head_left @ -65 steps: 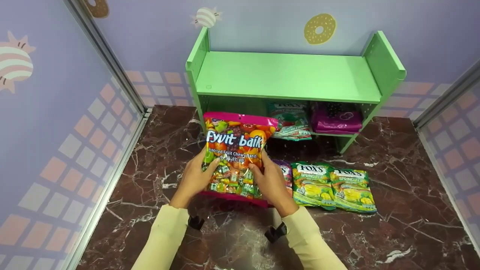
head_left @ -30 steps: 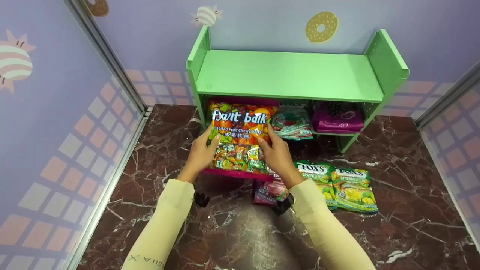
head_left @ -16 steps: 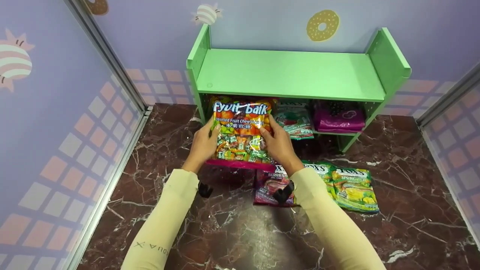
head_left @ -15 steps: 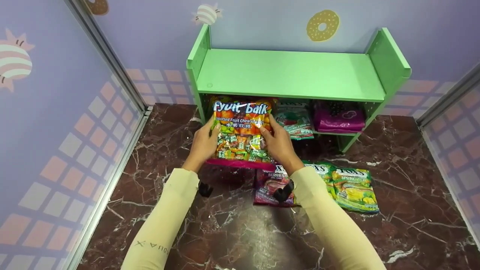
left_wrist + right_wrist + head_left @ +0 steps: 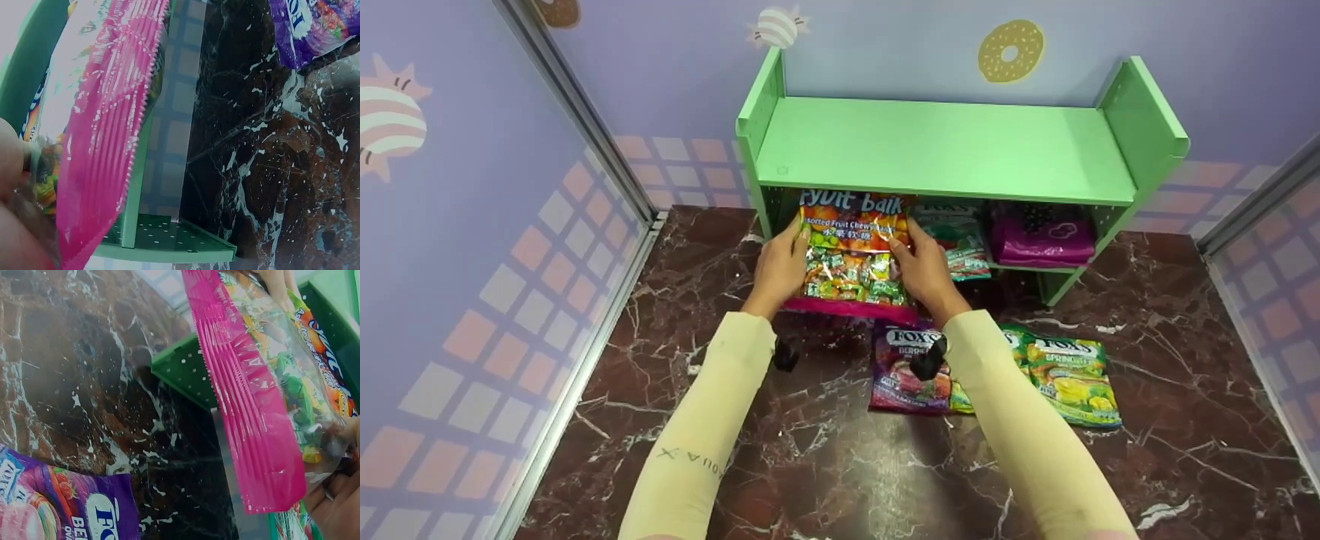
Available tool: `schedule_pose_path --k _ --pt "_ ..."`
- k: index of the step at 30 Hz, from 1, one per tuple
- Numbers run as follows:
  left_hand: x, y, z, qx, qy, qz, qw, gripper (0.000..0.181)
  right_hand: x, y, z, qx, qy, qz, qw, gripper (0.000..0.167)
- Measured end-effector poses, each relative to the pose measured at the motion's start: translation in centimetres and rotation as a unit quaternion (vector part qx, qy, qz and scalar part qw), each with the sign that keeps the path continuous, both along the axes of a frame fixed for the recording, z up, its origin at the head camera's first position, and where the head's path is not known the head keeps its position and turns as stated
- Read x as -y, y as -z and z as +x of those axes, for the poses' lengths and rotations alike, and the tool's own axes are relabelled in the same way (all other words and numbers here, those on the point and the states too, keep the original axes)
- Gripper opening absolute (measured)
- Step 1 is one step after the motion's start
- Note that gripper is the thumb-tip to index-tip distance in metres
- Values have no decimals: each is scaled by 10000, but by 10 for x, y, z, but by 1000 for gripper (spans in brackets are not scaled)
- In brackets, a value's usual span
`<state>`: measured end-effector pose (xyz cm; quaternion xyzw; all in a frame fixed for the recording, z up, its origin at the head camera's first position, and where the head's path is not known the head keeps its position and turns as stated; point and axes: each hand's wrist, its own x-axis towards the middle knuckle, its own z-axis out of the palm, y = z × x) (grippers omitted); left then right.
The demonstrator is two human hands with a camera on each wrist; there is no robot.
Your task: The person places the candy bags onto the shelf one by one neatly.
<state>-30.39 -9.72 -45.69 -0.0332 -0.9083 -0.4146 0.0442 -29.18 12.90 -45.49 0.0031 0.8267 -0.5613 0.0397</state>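
Left hand (image 5: 781,267), right hand (image 5: 926,268), mine: gripping bag (image 5: 849,270), one side each; best held low, below top shelf (image 5: 945,150) front edge.

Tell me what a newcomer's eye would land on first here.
Probably the bright green shelf before the purple wall. Next, the pink-edged candy bag that the left hand and right hand hold at the shelf's lower level. Then the purple Fox's bag on the dark marbled surface in front.

Right of right hand (image 5: 928,271): teal bag (image 5: 949,227), then purple packet (image 5: 1042,244). Hand's near side: berry bag (image 5: 909,379), green bags (image 5: 1072,384). Beyond: wall (image 5: 877,64), donut print (image 5: 996,67).
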Motion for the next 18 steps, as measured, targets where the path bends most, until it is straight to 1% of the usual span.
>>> schedule_pose_path --k 4,6,7,11,13,15,18 --pt "-4 1 -7 -82 -82 -129 9998 47 -1 1 -6 -2 112 88 9999 62" --pt "-5 1 -10 -106 -133 -164 9997 46 0 1 -8 0 130 26 9999 60" --pt "-6 1 -12 -119 -162 -180 9996 45 0 1 -9 30 137 16 9999 62" --pt "-6 2 -18 -234 -248 -245 9991 44 2 2 -10 252 64 -235 9994 77" --pt "-7 2 -21 -299 -254 -265 9989 43 2 2 -9 405 41 -257 9988 89" --pt "-7 1 -24 -348 -258 -303 9986 43 3 2 -10 486 24 -339 9982 95" --pt "-8 2 -28 -404 -319 -403 9979 40 4 3 -10 444 -70 -378 9983 100"
